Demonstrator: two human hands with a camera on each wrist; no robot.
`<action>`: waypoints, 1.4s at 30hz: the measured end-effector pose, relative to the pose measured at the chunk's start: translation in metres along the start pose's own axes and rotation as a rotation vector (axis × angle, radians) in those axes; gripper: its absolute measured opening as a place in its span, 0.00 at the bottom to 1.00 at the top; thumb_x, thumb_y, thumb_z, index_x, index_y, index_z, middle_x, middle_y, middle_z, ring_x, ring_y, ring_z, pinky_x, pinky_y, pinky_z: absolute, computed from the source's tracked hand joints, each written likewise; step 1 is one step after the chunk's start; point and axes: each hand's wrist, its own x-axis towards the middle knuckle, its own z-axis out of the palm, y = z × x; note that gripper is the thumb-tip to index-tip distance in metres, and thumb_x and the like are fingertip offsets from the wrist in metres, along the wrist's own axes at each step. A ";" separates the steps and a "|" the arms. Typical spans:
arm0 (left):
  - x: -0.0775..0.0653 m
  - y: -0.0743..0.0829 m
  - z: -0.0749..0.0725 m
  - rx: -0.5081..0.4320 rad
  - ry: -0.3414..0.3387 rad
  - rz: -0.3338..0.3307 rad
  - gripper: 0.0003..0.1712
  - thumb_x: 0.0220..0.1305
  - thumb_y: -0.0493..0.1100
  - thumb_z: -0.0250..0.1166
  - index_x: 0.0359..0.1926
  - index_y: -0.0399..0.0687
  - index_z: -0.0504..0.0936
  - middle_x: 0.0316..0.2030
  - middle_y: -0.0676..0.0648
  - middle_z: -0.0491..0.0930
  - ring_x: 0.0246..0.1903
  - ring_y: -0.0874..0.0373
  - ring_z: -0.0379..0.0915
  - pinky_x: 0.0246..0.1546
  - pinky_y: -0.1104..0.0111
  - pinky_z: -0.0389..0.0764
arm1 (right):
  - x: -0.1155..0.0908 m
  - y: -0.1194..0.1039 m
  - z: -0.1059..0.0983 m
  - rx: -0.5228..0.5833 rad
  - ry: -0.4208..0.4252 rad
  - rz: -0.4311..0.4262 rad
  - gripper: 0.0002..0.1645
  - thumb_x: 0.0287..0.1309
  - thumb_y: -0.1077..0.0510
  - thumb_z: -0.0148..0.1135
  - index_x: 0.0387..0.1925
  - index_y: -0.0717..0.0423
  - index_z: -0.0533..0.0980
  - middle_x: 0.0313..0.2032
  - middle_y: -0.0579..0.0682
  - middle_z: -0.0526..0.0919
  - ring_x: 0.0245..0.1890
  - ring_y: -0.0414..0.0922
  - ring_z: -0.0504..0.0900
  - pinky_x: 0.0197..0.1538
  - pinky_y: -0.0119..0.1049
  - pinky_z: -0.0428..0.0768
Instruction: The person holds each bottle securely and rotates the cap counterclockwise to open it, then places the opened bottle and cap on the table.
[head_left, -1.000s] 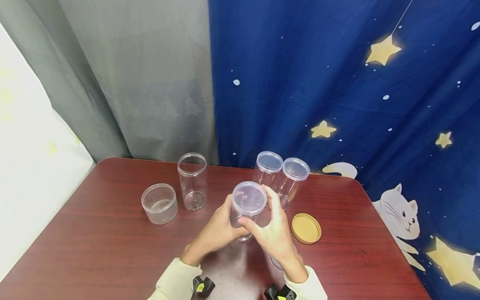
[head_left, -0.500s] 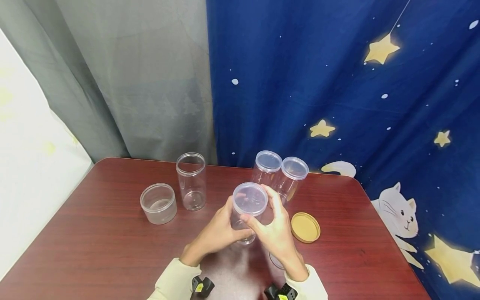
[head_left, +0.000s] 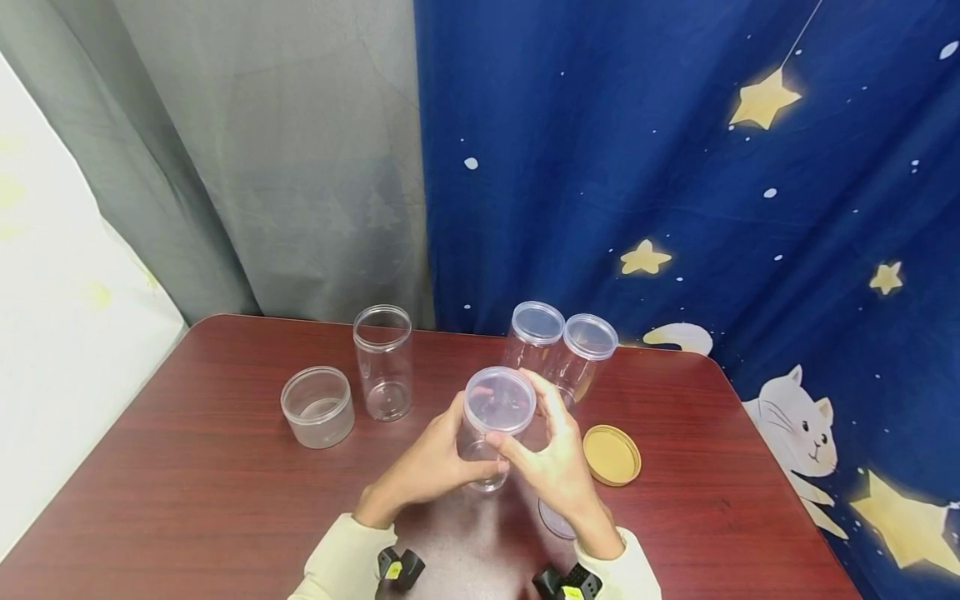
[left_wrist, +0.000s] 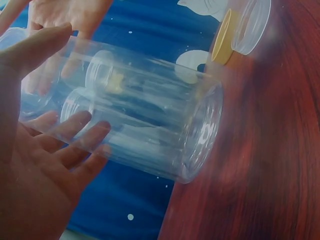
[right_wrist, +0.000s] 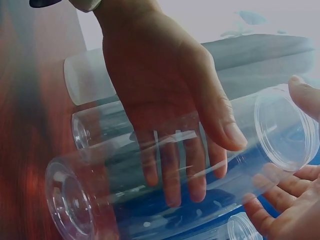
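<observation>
A tall clear plastic jar (left_wrist: 145,115) is held upright between both hands in the head view, its translucent lid (head_left: 499,400) on top. My left hand (head_left: 431,457) grips the jar's body from the left, with its fingers wrapped behind the wall in the left wrist view. My right hand (head_left: 553,468) holds the lid's rim from the right, thumb at the near side and fingers at the far side. Through the clear wall, the left fingers (right_wrist: 170,175) show in the right wrist view. The jar's base hangs close over the table.
An open tall jar (head_left: 385,360) and an open short jar (head_left: 321,429) stand to the left. Two lidded jars (head_left: 591,337) stand behind the hands. A gold lid (head_left: 612,455) lies on the reddish-brown table (head_left: 225,500); another clear lid (head_left: 553,523) is partly hidden under the right wrist.
The held jar has come slightly down and nearer the body, so more of its base shows. My right thumb has slid a little rightward along the rim. The other things stay put.
</observation>
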 end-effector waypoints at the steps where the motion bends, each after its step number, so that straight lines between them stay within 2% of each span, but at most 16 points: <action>1: 0.000 0.000 -0.001 0.000 -0.004 0.002 0.49 0.46 0.54 0.80 0.67 0.54 0.63 0.53 0.54 0.79 0.56 0.61 0.74 0.59 0.55 0.74 | 0.000 0.000 -0.001 0.011 -0.009 0.004 0.46 0.48 0.65 0.76 0.68 0.53 0.65 0.60 0.51 0.78 0.60 0.43 0.76 0.64 0.29 0.69; 6: 0.000 0.000 -0.004 -0.014 -0.036 0.006 0.52 0.46 0.54 0.80 0.69 0.56 0.62 0.56 0.54 0.78 0.58 0.61 0.72 0.62 0.54 0.71 | 0.001 0.000 -0.003 0.045 -0.046 0.012 0.46 0.49 0.66 0.75 0.69 0.54 0.65 0.61 0.52 0.76 0.61 0.44 0.76 0.65 0.30 0.69; 14: 0.000 0.000 -0.009 0.002 -0.081 0.010 0.54 0.46 0.54 0.80 0.71 0.56 0.60 0.56 0.55 0.78 0.58 0.60 0.72 0.62 0.53 0.71 | 0.002 -0.003 -0.009 0.066 -0.109 0.031 0.46 0.50 0.65 0.74 0.70 0.51 0.64 0.63 0.50 0.75 0.63 0.44 0.74 0.68 0.29 0.66; 19: -0.001 0.000 -0.012 0.001 -0.112 0.024 0.57 0.46 0.54 0.80 0.73 0.58 0.57 0.58 0.55 0.77 0.59 0.60 0.72 0.64 0.53 0.70 | 0.003 -0.001 -0.012 0.108 -0.157 0.001 0.46 0.51 0.67 0.73 0.70 0.56 0.63 0.64 0.54 0.74 0.63 0.43 0.74 0.67 0.29 0.67; 26: -0.002 -0.001 -0.013 -0.049 -0.157 0.055 0.56 0.47 0.52 0.80 0.73 0.64 0.57 0.60 0.59 0.75 0.61 0.61 0.69 0.67 0.52 0.65 | 0.005 0.002 -0.018 0.193 -0.247 -0.061 0.46 0.53 0.71 0.69 0.71 0.58 0.61 0.65 0.57 0.72 0.65 0.44 0.71 0.69 0.31 0.66; 32: -0.003 0.000 -0.014 -0.052 -0.168 0.052 0.58 0.46 0.51 0.80 0.74 0.68 0.55 0.61 0.60 0.74 0.62 0.61 0.69 0.68 0.52 0.65 | 0.005 0.002 -0.020 0.229 -0.290 -0.088 0.46 0.54 0.71 0.68 0.72 0.60 0.59 0.68 0.60 0.68 0.66 0.44 0.69 0.70 0.31 0.65; 37: -0.003 -0.001 -0.013 -0.050 -0.167 0.058 0.59 0.46 0.49 0.81 0.75 0.67 0.54 0.62 0.59 0.74 0.63 0.61 0.69 0.68 0.51 0.64 | 0.004 0.002 -0.021 0.236 -0.303 -0.080 0.47 0.56 0.69 0.67 0.74 0.59 0.56 0.68 0.60 0.68 0.66 0.43 0.70 0.70 0.31 0.65; 42: -0.002 0.000 -0.012 -0.033 -0.144 0.029 0.59 0.46 0.53 0.80 0.75 0.64 0.54 0.61 0.58 0.74 0.62 0.60 0.69 0.66 0.50 0.66 | 0.004 0.003 -0.020 0.266 -0.303 -0.077 0.47 0.57 0.69 0.66 0.74 0.61 0.53 0.69 0.59 0.67 0.68 0.45 0.68 0.70 0.32 0.64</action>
